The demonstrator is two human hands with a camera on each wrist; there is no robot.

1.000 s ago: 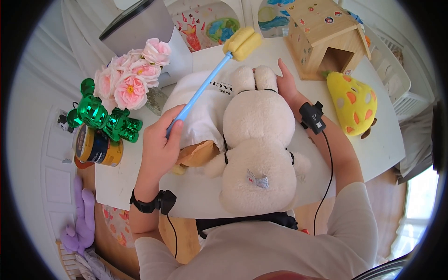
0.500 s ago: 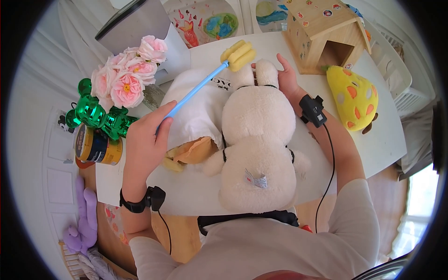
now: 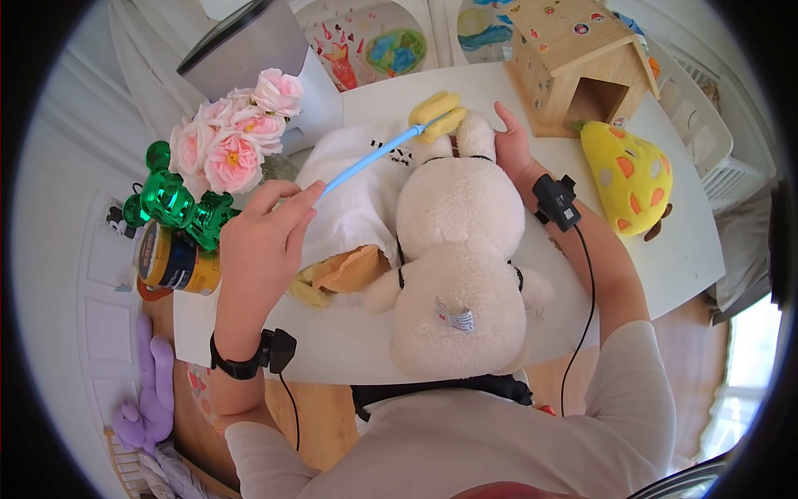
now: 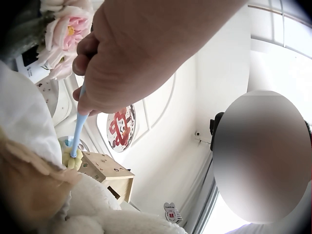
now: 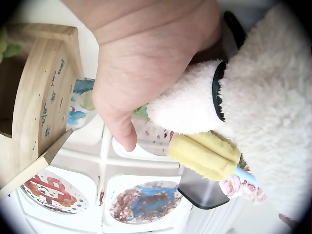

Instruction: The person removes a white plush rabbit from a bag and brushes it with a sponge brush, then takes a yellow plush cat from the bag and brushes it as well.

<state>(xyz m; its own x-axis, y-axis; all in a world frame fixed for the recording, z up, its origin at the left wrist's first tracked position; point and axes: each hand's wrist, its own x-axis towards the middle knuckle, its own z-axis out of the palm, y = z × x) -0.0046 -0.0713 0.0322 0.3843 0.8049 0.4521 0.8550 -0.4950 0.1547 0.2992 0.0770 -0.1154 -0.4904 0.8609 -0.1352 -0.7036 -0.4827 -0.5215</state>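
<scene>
A white fluffy plush toy (image 3: 461,200) lies on the white table, back up, with a tag near its close end and two ear-like parts at its far end. My right hand (image 3: 515,154) holds one ear-like part from the outer side, thumb straight and apart. Its other fingers are mostly hidden beneath the plush. My left hand (image 3: 262,237) pinches the light-blue handle of a sponge brush (image 3: 374,158). The brush's yellow sponge head (image 5: 204,153) sits right at the ear-like parts. Under the left hand lies a white printed cloth (image 3: 353,200) with an orange-brown thing at its opening.
Pink flowers (image 3: 237,133), a shiny green bear figure (image 3: 170,200) and a yellow tub (image 3: 191,262) stand at left. A grey-and-white box (image 3: 266,75) is behind them. At right are a wooden house (image 3: 573,75) and a yellow spotted plush (image 3: 628,179).
The brush head has come down towards the ear-like parts and its handle has tilted flatter. My left hand has shifted left and its grip now shows at the handle's end. The right hand stays put.
</scene>
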